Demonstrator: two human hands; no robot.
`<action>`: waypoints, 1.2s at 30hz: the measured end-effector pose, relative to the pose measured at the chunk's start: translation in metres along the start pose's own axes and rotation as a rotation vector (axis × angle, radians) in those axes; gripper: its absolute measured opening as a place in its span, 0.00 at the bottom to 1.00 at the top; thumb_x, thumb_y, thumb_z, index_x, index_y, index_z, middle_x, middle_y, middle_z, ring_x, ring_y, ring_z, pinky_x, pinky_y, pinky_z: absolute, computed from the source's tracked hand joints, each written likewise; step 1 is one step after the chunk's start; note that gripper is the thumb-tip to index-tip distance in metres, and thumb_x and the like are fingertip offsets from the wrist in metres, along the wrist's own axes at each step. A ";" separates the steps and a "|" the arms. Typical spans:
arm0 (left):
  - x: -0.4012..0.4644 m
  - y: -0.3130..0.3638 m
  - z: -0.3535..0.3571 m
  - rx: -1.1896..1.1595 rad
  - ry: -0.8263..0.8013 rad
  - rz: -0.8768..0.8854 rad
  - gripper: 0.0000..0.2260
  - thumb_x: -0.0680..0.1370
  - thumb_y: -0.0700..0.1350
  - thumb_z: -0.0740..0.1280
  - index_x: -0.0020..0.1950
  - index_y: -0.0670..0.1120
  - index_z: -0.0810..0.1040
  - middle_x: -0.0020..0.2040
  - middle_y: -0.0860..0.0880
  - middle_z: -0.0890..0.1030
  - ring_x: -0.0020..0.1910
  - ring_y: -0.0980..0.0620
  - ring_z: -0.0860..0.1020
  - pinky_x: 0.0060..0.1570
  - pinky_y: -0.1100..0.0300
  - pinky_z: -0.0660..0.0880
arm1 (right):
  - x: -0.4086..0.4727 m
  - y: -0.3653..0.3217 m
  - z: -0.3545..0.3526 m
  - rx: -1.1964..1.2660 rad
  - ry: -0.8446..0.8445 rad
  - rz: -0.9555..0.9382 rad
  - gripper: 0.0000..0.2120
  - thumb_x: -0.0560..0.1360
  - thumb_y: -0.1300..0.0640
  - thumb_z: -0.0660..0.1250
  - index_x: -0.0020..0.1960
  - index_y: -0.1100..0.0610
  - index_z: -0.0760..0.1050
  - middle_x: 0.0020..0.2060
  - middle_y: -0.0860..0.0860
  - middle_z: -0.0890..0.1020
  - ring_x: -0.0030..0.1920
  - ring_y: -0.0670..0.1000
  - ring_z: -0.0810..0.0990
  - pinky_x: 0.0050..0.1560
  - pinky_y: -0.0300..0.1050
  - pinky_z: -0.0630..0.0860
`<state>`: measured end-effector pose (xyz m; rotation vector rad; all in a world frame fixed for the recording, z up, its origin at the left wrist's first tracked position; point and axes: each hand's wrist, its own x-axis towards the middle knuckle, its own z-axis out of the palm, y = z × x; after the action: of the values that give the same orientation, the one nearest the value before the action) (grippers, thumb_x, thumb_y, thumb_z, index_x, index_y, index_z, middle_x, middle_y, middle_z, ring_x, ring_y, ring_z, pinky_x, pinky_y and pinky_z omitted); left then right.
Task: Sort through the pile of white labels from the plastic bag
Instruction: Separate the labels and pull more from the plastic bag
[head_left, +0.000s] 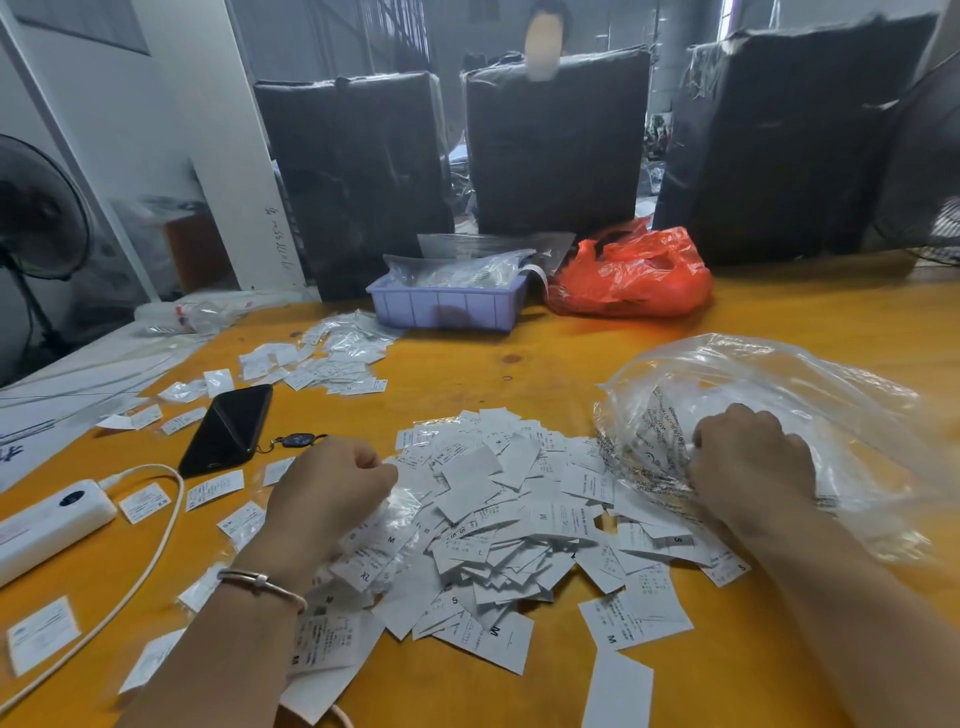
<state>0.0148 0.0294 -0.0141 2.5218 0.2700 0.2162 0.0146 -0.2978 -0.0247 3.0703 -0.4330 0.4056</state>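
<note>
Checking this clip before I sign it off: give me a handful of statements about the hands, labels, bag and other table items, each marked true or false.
1. The right hand grips the clear bag. True.
2. The labels are all still inside the bag. False: a big pile lies loose on the table between the hands.
3. The left hand lies flat and open. False: its fingers are curled at the pile's left edge.
4. A phone lies left of the pile. True.
5. The tray at the back is red. False: it is lilac; the red thing beside it is a plastic bag.
</note>
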 end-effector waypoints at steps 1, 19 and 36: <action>0.000 0.000 -0.001 0.044 -0.008 -0.001 0.09 0.74 0.46 0.67 0.37 0.43 0.82 0.21 0.54 0.67 0.25 0.51 0.66 0.31 0.61 0.62 | 0.001 0.001 0.000 0.007 0.004 -0.001 0.08 0.75 0.60 0.63 0.50 0.55 0.79 0.48 0.53 0.76 0.51 0.56 0.73 0.45 0.45 0.66; -0.013 0.018 0.018 -0.134 -0.038 0.353 0.08 0.75 0.42 0.68 0.46 0.56 0.80 0.55 0.58 0.76 0.58 0.56 0.73 0.57 0.55 0.69 | -0.019 -0.032 -0.010 1.178 0.115 -0.100 0.07 0.80 0.63 0.58 0.43 0.59 0.71 0.33 0.56 0.79 0.33 0.54 0.76 0.32 0.49 0.73; -0.031 0.036 0.024 -0.577 -0.457 0.371 0.01 0.74 0.34 0.73 0.43 0.39 0.84 0.37 0.43 0.85 0.33 0.51 0.82 0.37 0.63 0.78 | -0.045 -0.057 -0.006 1.029 -0.155 -0.461 0.02 0.77 0.61 0.67 0.46 0.56 0.79 0.36 0.49 0.82 0.36 0.46 0.78 0.41 0.48 0.77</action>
<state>-0.0051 -0.0198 -0.0162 1.9509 -0.3939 -0.1295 -0.0135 -0.2305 -0.0293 3.9897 0.7354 0.4728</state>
